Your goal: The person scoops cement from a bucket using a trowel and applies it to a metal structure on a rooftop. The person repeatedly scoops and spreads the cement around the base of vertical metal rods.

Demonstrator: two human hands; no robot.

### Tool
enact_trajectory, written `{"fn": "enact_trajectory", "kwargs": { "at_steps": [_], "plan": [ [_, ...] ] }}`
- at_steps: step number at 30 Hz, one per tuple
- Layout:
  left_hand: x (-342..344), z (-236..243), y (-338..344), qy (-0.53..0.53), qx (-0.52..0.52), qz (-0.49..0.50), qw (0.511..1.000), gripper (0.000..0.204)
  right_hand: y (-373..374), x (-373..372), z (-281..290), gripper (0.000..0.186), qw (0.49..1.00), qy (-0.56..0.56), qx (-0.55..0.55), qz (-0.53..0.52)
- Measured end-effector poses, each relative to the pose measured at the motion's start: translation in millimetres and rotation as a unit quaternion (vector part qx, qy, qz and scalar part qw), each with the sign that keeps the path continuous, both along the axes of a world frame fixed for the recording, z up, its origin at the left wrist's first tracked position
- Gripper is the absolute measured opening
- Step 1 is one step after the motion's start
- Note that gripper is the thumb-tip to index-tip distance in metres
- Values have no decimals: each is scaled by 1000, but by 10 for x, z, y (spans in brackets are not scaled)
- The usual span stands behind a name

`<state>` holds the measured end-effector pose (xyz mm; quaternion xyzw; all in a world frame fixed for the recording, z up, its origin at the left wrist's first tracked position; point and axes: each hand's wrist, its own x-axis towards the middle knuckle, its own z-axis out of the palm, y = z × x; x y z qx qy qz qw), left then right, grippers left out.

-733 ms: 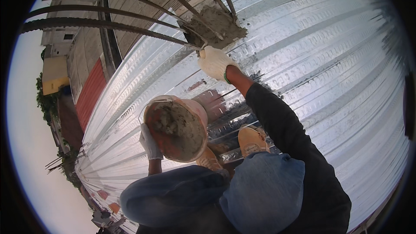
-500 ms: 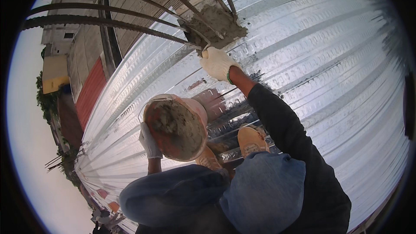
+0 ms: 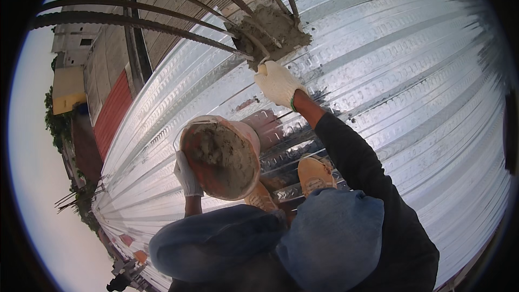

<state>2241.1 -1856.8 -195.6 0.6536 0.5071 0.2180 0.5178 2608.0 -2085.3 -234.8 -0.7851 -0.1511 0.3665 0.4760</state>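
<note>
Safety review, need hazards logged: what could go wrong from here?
The bucket is tilted, with the left hand at its side: if that support slips, the grey mix could spill.
The right hand grips a bent-necked tool close to the rebar: knuckles might scrape a bar.
Shoes on ridged metal decking, with splatter nearby: footing could slip.

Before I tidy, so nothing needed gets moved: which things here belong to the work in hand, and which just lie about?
Apparently in use:
- round reddish bucket of grey mix, in the white-gloved left hand
- thin bent metal tool in the white-gloved right hand
- lumpy grey patch
- brown ribbed steel bars

Just around:
- red sheet panel
- small orange object, unclear
</note>
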Motion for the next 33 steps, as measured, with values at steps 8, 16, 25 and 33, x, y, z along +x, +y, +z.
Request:
{"fn": "enact_trajectory", "kwargs": {
  "at_steps": [8, 16, 25, 33],
  "plan": [
    [-53, -17, 40, -12, 1, -3, 1000, 52, -189, -299, 74, 44, 1000, -5, 11, 7],
    [-13, -13, 10, -22, -26, -1, 999, 50, -164, -71, -145, 28, 946, 273, 161, -65],
    [-34, -50, 8, -31, -30, 9, 999, 50, 214, -211, -190, 24, 880, 322, 268, -222],
    [-62, -69, 39, 8, -11, 0, 1000, 54, 329, 12, -309, 22, 892, 331, 242, -190]
  ]
}}
